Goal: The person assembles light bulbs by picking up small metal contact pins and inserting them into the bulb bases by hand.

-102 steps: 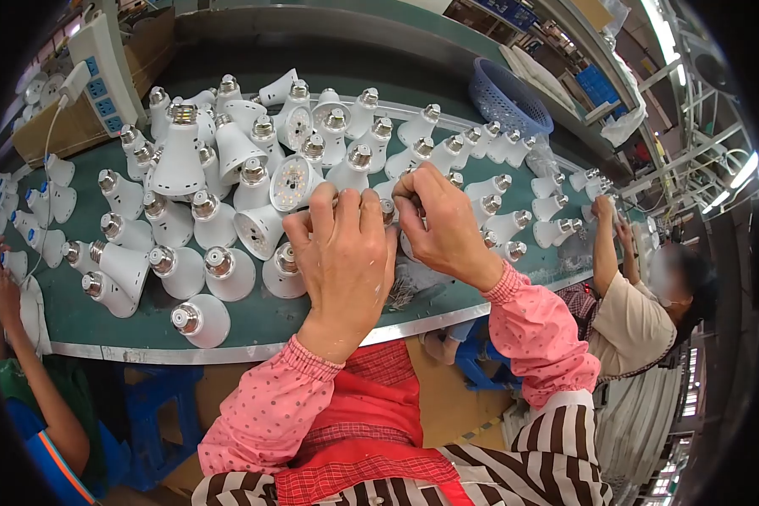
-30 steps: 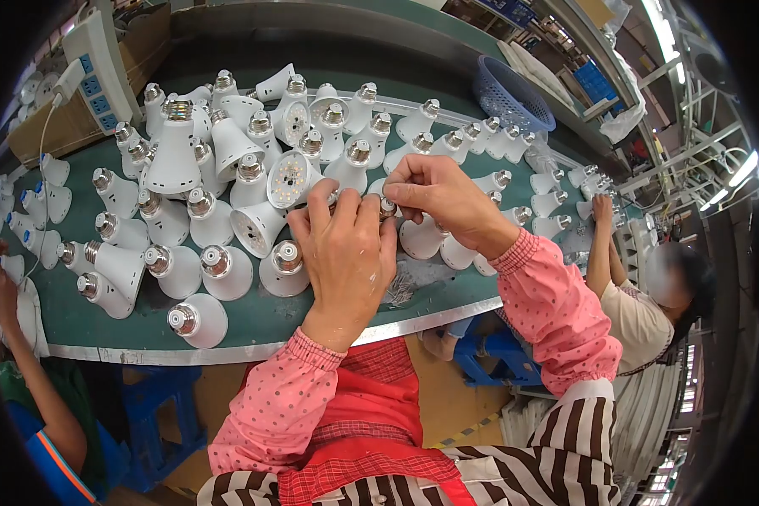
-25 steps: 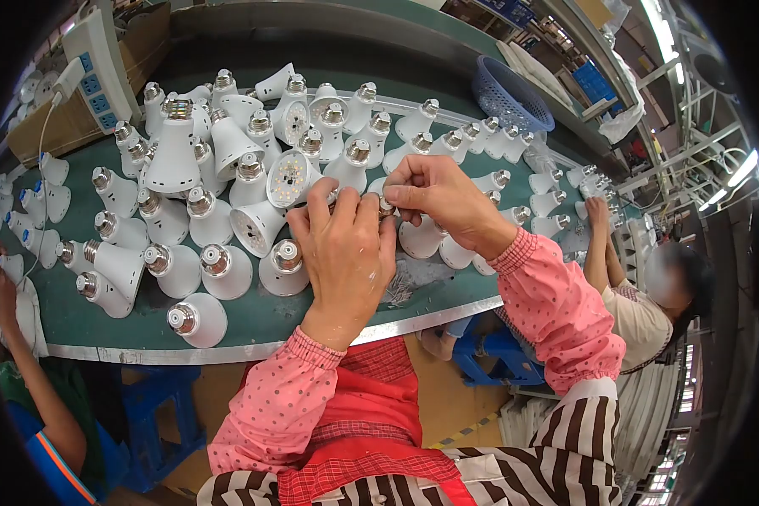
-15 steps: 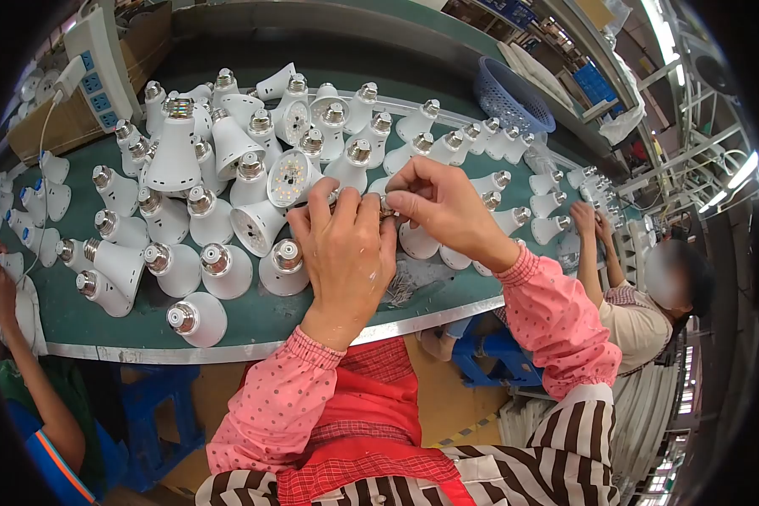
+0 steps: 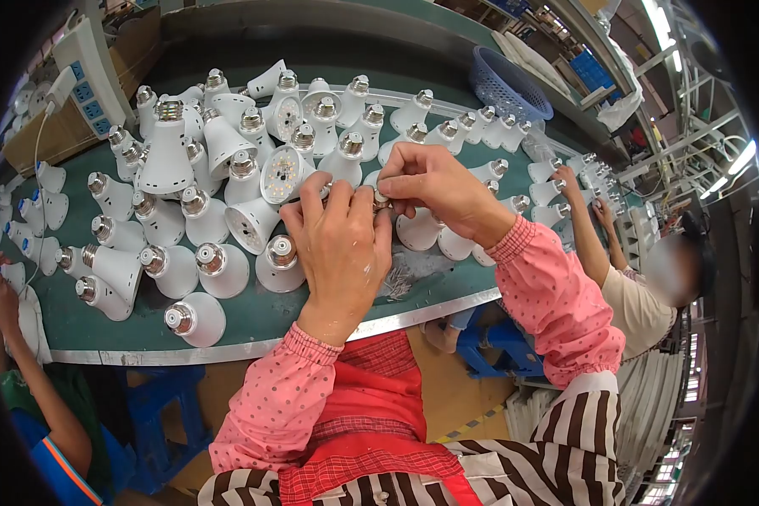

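My left hand (image 5: 339,257) is closed, back up, around a light bulb whose metal screw cap (image 5: 380,201) shows beside the fingers. The bulb's body is mostly hidden under that hand. My right hand (image 5: 443,192) pinches thumb and forefinger together right at this cap; whatever is between the fingertips is too small to make out. Just below and right of the left hand lies a small heap of thin metal pins (image 5: 396,283) on the green bench. A white bulb (image 5: 280,266) stands cap up left of my left hand.
Many white bulbs crowd the green bench (image 5: 253,316), some showing LED boards (image 5: 285,175). A blue basket (image 5: 510,88) sits at the back. A power strip (image 5: 93,80) rises at left. Co-workers' hands are at the left edge (image 5: 5,299) and at right (image 5: 569,185).
My two hands stay together at the cap, the right fingers shifting slightly left. The co-worker's hands on the right have moved apart. The view has shifted a little.
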`<state>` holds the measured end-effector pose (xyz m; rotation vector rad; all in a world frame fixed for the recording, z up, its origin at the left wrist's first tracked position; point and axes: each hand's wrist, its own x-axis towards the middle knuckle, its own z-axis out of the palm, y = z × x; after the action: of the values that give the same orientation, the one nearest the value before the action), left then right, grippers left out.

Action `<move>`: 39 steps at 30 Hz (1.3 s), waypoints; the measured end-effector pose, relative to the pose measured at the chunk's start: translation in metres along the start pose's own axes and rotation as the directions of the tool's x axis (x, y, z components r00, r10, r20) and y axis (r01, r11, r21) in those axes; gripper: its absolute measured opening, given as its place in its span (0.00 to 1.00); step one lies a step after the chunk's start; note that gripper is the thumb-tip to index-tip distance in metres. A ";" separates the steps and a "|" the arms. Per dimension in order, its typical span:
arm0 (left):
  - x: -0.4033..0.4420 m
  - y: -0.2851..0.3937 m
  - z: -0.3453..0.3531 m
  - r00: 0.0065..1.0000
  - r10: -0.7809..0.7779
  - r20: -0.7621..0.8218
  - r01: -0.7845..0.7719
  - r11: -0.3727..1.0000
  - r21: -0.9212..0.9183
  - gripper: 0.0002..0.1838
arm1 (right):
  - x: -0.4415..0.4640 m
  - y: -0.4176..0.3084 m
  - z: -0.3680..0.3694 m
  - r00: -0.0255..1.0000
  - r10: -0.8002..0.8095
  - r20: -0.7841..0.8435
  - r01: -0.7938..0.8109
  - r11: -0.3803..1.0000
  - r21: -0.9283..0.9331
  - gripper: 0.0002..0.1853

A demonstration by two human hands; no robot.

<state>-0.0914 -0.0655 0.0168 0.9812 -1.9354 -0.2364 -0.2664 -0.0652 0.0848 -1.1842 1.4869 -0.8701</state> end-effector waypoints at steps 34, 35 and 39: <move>-0.005 0.005 -0.012 0.992 0.029 -0.124 -0.050 0.984 -0.171 0.25 | -0.072 0.079 0.039 0.840 -0.511 0.181 0.373 0.302 -0.877 0.10; -0.005 0.005 -0.014 0.988 0.037 -0.148 -0.066 0.978 -0.197 0.24 | -0.068 0.081 0.040 0.829 -0.514 0.222 0.390 0.246 -0.887 0.11; -0.011 0.007 -0.030 0.963 0.084 -0.256 -0.145 0.962 -0.231 0.23 | -0.057 0.086 0.041 0.778 -0.548 0.308 0.443 0.130 -0.887 0.13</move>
<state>-0.0683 -0.0464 0.0297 0.6951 -1.6837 -0.2697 -0.2468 0.0145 0.0094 -2.7294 1.7155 -0.3476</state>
